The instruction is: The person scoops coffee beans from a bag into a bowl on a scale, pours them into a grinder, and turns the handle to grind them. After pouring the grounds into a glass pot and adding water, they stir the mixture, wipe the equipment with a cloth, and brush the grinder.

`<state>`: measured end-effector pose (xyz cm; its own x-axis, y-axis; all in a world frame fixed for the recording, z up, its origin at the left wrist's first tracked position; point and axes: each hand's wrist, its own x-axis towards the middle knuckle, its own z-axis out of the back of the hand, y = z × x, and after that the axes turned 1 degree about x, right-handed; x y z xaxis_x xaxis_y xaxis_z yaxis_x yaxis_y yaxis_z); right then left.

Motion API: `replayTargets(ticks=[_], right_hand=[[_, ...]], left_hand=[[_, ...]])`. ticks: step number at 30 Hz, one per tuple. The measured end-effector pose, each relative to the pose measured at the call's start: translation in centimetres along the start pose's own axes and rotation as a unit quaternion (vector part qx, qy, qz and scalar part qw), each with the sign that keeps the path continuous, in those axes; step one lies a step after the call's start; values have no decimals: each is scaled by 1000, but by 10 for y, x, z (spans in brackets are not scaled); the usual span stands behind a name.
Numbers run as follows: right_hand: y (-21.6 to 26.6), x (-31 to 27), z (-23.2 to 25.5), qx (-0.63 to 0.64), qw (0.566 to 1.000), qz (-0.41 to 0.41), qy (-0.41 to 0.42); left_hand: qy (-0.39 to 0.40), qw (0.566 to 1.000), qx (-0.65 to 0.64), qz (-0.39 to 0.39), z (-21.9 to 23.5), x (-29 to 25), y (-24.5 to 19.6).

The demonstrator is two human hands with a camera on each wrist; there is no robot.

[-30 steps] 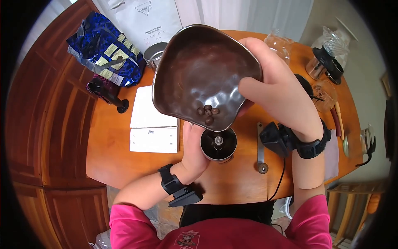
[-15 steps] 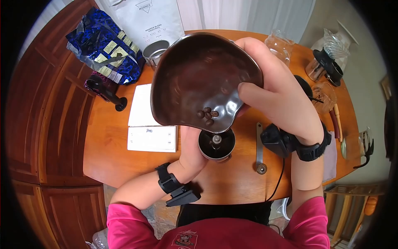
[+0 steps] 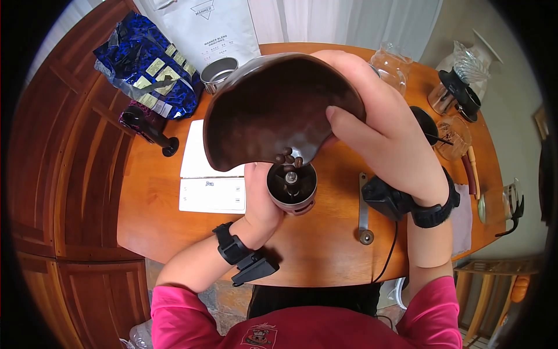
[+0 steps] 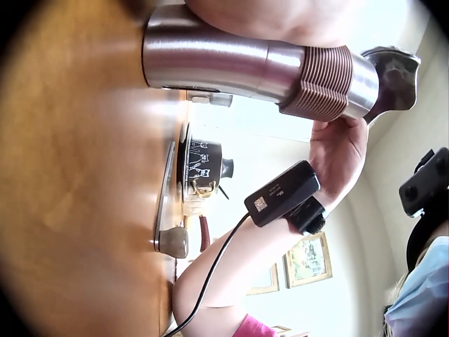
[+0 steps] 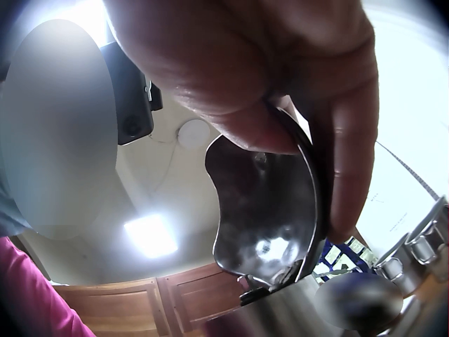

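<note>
My right hand (image 3: 383,125) pinches the right rim of a dark brown glossy dish (image 3: 273,110), thumb inside and fingers behind. The dish tilts toward me, and several coffee beans (image 3: 289,158) lie at its lower lip, over the mouth of a metal grinder (image 3: 292,189) with a central shaft. My left hand (image 3: 263,200) is round the grinder's left side. In the left wrist view the grinder (image 4: 217,60) has a ribbed brown band (image 4: 326,83), and the dish (image 4: 395,78) is at its top. The right wrist view shows the dish (image 5: 263,203) between thumb and fingers.
A white scale (image 3: 212,195) lies left of the grinder, a metal crank handle (image 3: 364,212) to its right. Behind stand a metal cup (image 3: 219,72), a blue bag (image 3: 154,72) and a white bag (image 3: 218,32). Glassware (image 3: 390,68) and a moka-like pot (image 3: 444,93) stand at the right.
The dish has tipped further down toward the grinder, and the beans have slid to its lip. The grinder and left hand have shifted slightly up and left.
</note>
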<state>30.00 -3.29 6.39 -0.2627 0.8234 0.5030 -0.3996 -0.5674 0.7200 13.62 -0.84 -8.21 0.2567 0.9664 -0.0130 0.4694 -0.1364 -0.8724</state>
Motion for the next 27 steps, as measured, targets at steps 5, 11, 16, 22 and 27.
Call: replayTargets(ticks=[5,11,16,22,27], right_hand=[[3,0,-2,-7,1000,-1,-12],[4,0,-2,-41,998,41,-14],[7,-1,0,-66,997,48,18],[13,-3,0,-123,990,72,16],[11,0,-2,34,998,-53,-15]], left_hand=[[-3,1000,1,-1,1,-1,-1],[57,998,-11,1,-2,-2,-8],[80,992,82,-54,5,0,-6],[45,998,40,-5,0,-5,-7],[71,995,66,-2,2,1,-9]])
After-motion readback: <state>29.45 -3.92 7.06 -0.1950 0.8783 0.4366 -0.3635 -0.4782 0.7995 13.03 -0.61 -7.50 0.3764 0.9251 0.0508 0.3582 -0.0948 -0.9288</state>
